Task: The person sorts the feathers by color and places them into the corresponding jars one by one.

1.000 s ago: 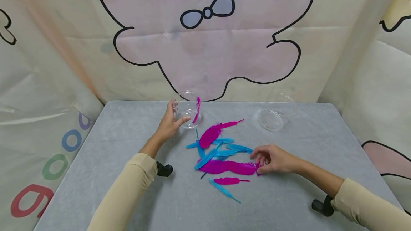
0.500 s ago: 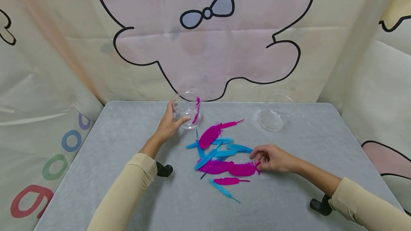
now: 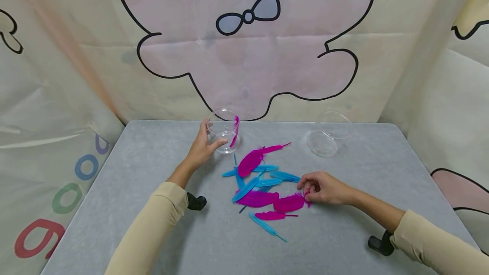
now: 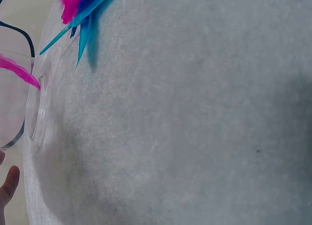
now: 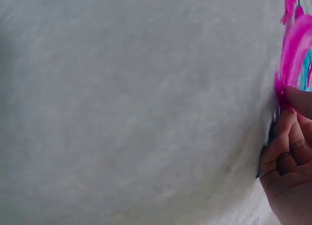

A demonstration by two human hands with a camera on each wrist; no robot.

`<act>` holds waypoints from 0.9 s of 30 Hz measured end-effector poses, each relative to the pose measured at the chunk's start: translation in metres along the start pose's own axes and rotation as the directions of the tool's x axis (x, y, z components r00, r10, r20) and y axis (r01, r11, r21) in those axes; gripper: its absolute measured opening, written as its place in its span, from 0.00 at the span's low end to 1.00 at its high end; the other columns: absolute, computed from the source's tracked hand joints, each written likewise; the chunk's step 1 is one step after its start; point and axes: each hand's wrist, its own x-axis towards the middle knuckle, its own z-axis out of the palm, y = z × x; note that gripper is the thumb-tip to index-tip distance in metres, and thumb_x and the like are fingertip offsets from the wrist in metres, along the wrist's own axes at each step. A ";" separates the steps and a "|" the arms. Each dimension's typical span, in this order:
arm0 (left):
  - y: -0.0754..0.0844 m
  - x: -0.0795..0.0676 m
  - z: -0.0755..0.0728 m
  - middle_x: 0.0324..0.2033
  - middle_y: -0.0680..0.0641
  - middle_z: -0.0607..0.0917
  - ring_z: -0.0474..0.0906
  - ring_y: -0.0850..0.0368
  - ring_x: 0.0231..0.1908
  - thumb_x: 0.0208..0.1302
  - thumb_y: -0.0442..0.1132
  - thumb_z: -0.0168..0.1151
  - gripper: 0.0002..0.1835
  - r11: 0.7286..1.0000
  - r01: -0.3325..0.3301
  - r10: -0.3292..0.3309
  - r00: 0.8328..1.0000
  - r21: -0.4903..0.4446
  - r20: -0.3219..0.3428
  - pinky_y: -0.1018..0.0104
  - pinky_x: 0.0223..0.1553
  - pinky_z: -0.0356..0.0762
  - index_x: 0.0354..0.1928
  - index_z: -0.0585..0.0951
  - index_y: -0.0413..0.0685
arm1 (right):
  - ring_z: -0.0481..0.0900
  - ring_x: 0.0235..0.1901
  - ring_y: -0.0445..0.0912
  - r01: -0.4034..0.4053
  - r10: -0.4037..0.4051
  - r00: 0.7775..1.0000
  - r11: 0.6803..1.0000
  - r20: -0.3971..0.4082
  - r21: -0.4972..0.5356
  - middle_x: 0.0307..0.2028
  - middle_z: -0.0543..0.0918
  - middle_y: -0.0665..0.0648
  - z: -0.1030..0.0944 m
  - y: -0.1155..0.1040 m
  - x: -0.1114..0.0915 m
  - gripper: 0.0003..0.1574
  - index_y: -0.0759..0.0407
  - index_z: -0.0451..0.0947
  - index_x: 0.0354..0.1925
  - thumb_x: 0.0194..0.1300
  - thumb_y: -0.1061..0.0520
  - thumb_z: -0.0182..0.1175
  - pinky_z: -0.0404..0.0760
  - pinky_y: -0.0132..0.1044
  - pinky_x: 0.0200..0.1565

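My left hand (image 3: pixel 201 147) holds a clear plastic cup (image 3: pixel 222 127) at the far side of the table, its thumb across the front. Inside the cup a pink feather (image 3: pixel 236 130) leans against the right wall. Over the middle of the table, my right hand (image 3: pixel 327 188) pinches the quill end of another pink feather (image 3: pixel 289 203) between thumb and fingertips. In the right wrist view, that feather (image 5: pixel 296 52) rises from the pinch. Blue feathers (image 3: pixel 268 183) and more pink feathers (image 3: pixel 250 162) lie loosely piled just left of the right hand.
A second clear cup (image 3: pixel 322 144) stands at the back right of the grey table (image 3: pixel 336 241). Nearer the front lie a small pink feather (image 3: pixel 270 215) and a light blue feather (image 3: pixel 263 224). A printed curtain (image 3: pixel 290 67) hangs behind the table.
The pink feather in my right hand has shifted slightly toward the front, and a gap now shows between it and the pink feather to its left. My left hand and the cup have stayed put.
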 end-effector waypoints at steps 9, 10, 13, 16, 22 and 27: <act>0.001 0.001 0.001 0.74 0.42 0.58 0.56 0.41 0.72 0.65 0.52 0.67 0.53 1.000 0.004 -0.004 1.000 -0.005 0.002 0.37 0.68 0.57 0.78 0.42 0.50 | 0.81 0.32 0.47 -0.007 0.007 1.000 1.000 -0.030 -0.028 0.31 0.83 0.52 -0.015 -0.018 0.012 0.15 0.67 0.79 0.46 0.62 0.62 0.69 0.82 0.34 0.37; 0.001 0.001 0.001 0.75 0.43 0.58 0.56 0.41 0.72 0.65 0.53 0.67 0.53 1.000 0.006 -0.006 1.000 -0.004 0.002 0.37 0.68 0.57 0.78 0.42 0.49 | 0.81 0.33 0.46 -0.007 0.005 0.999 0.999 -0.039 -0.045 0.31 0.83 0.52 -0.018 -0.021 0.014 0.15 0.66 0.79 0.46 0.62 0.62 0.69 0.82 0.34 0.38; 0.002 0.000 0.001 0.75 0.44 0.58 0.56 0.41 0.72 0.65 0.54 0.67 0.53 1.000 0.016 -0.016 1.000 0.001 0.005 0.37 0.68 0.58 0.79 0.42 0.50 | 0.82 0.35 0.46 0.002 -0.007 0.998 0.997 -0.058 -0.082 0.32 0.83 0.51 -0.025 -0.030 0.019 0.15 0.67 0.79 0.46 0.62 0.62 0.69 0.83 0.35 0.43; 0.002 0.000 0.001 0.75 0.45 0.58 0.55 0.41 0.72 0.65 0.54 0.67 0.53 1.000 0.028 -0.028 1.000 0.004 0.006 0.37 0.68 0.58 0.79 0.42 0.51 | 0.82 0.36 0.46 0.013 -0.020 0.997 0.995 -0.071 -0.104 0.34 0.84 0.52 -0.030 -0.040 0.026 0.15 0.68 0.79 0.47 0.63 0.63 0.68 0.83 0.34 0.44; 0.002 -0.001 0.000 0.75 0.44 0.58 0.56 0.40 0.72 0.66 0.51 0.67 0.52 1.000 0.023 -0.023 1.000 -0.004 0.002 0.37 0.68 0.58 0.79 0.42 0.50 | 0.82 0.38 0.48 0.033 -0.047 0.993 0.992 -0.104 -0.125 0.38 0.84 0.54 -0.037 -0.057 0.044 0.16 0.65 0.80 0.48 0.62 0.65 0.68 0.83 0.34 0.42; 0.002 -0.001 0.000 0.75 0.43 0.58 0.57 0.40 0.72 0.66 0.50 0.67 0.52 1.000 0.027 -0.027 1.000 -0.004 0.004 0.37 0.68 0.57 0.79 0.42 0.52 | 0.82 0.37 0.48 0.037 -0.059 0.989 0.988 -0.139 -0.152 0.37 0.84 0.54 -0.045 -0.074 0.057 0.17 0.65 0.80 0.49 0.60 0.66 0.69 0.84 0.33 0.41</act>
